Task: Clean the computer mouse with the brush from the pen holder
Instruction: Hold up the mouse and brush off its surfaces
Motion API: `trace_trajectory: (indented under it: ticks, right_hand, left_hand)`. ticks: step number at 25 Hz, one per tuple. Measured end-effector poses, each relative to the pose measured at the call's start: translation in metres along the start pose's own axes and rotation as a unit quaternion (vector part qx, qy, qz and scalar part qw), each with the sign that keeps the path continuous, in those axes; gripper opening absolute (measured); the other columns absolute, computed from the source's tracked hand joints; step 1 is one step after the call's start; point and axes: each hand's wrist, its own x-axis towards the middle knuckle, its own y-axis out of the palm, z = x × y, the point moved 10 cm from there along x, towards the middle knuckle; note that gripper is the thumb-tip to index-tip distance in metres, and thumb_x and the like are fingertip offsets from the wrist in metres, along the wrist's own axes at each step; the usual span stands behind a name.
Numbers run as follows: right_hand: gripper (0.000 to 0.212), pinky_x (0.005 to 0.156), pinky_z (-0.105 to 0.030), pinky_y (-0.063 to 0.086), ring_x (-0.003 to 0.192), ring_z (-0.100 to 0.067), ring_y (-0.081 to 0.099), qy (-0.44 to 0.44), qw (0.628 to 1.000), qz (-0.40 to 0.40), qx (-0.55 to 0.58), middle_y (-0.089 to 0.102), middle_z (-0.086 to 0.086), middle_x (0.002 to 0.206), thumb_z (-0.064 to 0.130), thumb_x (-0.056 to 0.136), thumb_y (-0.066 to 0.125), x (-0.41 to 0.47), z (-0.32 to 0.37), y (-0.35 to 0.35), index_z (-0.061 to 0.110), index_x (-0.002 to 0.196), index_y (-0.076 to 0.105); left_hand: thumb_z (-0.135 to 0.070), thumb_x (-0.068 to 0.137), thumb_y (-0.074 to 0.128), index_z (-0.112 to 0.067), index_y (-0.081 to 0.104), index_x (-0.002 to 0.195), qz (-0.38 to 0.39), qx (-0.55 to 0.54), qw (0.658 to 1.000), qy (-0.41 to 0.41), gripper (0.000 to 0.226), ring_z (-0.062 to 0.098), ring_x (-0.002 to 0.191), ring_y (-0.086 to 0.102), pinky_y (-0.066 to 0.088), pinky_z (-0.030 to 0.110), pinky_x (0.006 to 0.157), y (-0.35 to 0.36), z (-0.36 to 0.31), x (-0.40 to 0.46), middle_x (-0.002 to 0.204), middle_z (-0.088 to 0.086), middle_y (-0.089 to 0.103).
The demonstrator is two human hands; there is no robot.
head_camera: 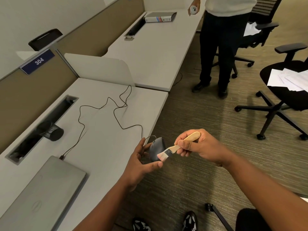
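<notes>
My left hand point(141, 164) holds a dark grey wired computer mouse point(155, 150) off the desk's front edge, pinched between thumb and fingers. My right hand point(198, 147) grips the pale wooden handle of a small flat brush point(173, 150). Its light bristles touch the mouse's right side. The mouse's thin black cable point(116, 112) loops back across the desk to a plug at the laptop. A black mesh pen holder point(51, 131) lies tipped on its side on the desk at the left.
A shut grey laptop point(43, 194) lies at the desk's near left. A cable slot point(41, 129) runs along the partition. Another person point(221, 39) stands by the far desk, which carries a binder point(160, 17). Office chairs point(283, 90) with papers stand at the right.
</notes>
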Motion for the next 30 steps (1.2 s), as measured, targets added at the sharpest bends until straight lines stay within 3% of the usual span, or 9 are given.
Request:
trace_trajectory:
  ticks: [3,8,11,14,17,20,23,26,30]
  right_hand:
    - [0.017,0.068,-0.025,0.059,0.079,-0.021,0.073,-0.013,0.998,-0.049,-0.044,0.079,-0.014,0.088,0.033,0.090,0.074,0.001,0.003,-0.006,0.019,0.097,0.080]
    - [0.010,0.070,-0.041,0.059,0.082,-0.030,0.072,-0.032,0.984,-0.135,-0.112,0.077,-0.010,0.088,0.037,0.096,0.069,0.000,0.007,-0.020,0.032,0.098,0.077]
    - [0.022,0.074,-0.045,0.060,0.094,-0.037,0.071,-0.029,0.985,-0.127,-0.112,0.077,-0.012,0.101,0.048,0.093,0.062,0.000,0.003,-0.011,0.043,0.110,0.075]
    - [0.025,0.092,-0.049,0.061,0.114,-0.027,0.071,-0.006,0.989,-0.072,-0.133,0.077,0.001,0.120,0.049,0.097,0.059,0.004,-0.010,0.008,0.053,0.120,0.067]
    - [0.026,0.109,-0.033,0.052,0.128,0.001,0.061,0.007,0.988,-0.034,-0.152,0.070,0.019,0.131,0.036,0.104,0.058,0.006,-0.020,0.023,0.051,0.125,0.064]
    - [0.028,0.106,-0.028,0.050,0.128,0.000,0.060,0.020,0.987,-0.027,-0.156,0.068,0.019,0.134,0.032,0.107,0.057,0.005,-0.027,0.027,0.047,0.130,0.062]
    - [0.030,0.096,-0.022,0.052,0.120,0.000,0.064,0.020,0.988,-0.024,-0.153,0.070,0.019,0.127,0.030,0.107,0.056,0.004,-0.028,0.029,0.045,0.132,0.061]
    - [0.032,0.094,-0.026,0.056,0.118,-0.002,0.066,0.020,0.988,-0.016,-0.149,0.069,0.016,0.132,0.029,0.108,0.056,0.003,-0.026,0.030,0.045,0.134,0.060]
    - [0.034,0.102,-0.039,0.058,0.119,-0.010,0.068,0.037,0.990,-0.008,-0.137,0.067,0.010,0.133,0.027,0.107,0.056,0.000,-0.031,0.035,0.035,0.141,0.060]
  left_hand:
    - [-0.067,0.049,0.094,-0.051,0.029,0.159,-0.018,0.003,1.000,-0.011,0.128,0.017,0.143,0.052,0.045,0.057,0.121,-0.005,0.001,-0.002,0.158,-0.017,0.048]
    - [-0.070,0.051,0.094,-0.062,0.019,0.156,-0.019,0.028,0.999,0.000,0.130,0.021,0.144,0.052,0.049,0.054,0.118,-0.007,0.005,-0.003,0.150,-0.024,0.047]
    - [-0.083,0.051,0.091,-0.067,-0.004,0.159,0.004,0.080,0.997,0.020,0.145,0.009,0.140,0.052,0.049,0.046,0.118,-0.005,0.000,-0.001,0.144,-0.038,0.041]
    - [-0.077,0.057,0.093,-0.071,-0.021,0.155,0.015,0.116,0.992,0.047,0.150,-0.012,0.129,0.051,0.049,0.041,0.116,-0.003,-0.001,0.003,0.135,-0.056,0.037]
    - [-0.069,0.060,0.094,-0.069,-0.023,0.155,0.002,0.125,0.990,0.067,0.152,-0.013,0.130,0.050,0.050,0.046,0.117,-0.003,-0.005,0.005,0.137,-0.056,0.035]
    - [-0.064,0.061,0.095,-0.066,-0.022,0.157,-0.023,0.117,0.989,0.087,0.152,-0.005,0.133,0.052,0.051,0.045,0.115,-0.006,-0.010,0.006,0.141,-0.052,0.037]
    - [-0.059,0.061,0.096,-0.064,-0.017,0.160,-0.051,0.094,0.989,0.101,0.150,-0.011,0.131,0.053,0.050,0.027,0.105,-0.009,-0.011,0.006,0.140,-0.053,0.041]
    - [-0.058,0.062,0.096,-0.065,-0.013,0.161,-0.065,0.069,0.990,0.108,0.147,-0.008,0.130,0.056,0.049,0.020,0.100,-0.010,-0.011,0.006,0.142,-0.051,0.042]
    - [-0.059,0.061,0.096,-0.070,-0.009,0.158,-0.073,0.042,0.990,0.116,0.144,0.005,0.134,0.060,0.051,0.028,0.109,-0.010,-0.015,0.004,0.152,-0.037,0.039]
